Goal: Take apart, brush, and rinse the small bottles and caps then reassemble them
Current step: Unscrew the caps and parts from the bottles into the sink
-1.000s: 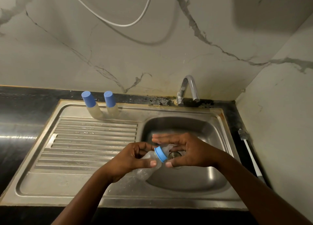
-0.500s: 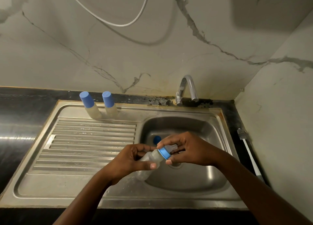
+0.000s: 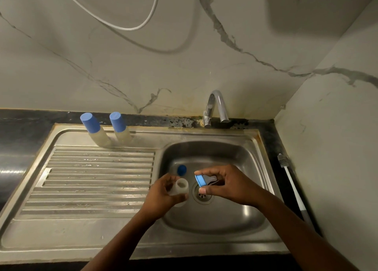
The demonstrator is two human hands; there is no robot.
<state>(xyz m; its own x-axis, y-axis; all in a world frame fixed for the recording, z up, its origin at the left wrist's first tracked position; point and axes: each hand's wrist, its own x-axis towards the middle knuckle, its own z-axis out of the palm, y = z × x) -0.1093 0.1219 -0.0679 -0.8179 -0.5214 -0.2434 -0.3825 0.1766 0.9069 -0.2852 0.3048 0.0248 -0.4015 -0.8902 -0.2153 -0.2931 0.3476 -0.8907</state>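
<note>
Well, both hands hang over the basin (image 3: 225, 154), just above the drain (image 3: 202, 197). The left hand (image 3: 161, 197) grips an open bottle (image 3: 181, 187), fingers curled round its clear body, its mouth tilted up. The right hand (image 3: 229, 186) pinches the blue collar (image 3: 200, 181), teat attached, between thumb and fingers, just beside the bottle's mouth but apart from it. A blue cap (image 3: 181, 170) lies on the basin floor behind the left hand. Two capped bottles (image 3: 97, 132) stand side by side at the back of the drainboard, well apart from the hands. A brush (image 3: 292, 189) lies on the counter right of the sink.
</note>
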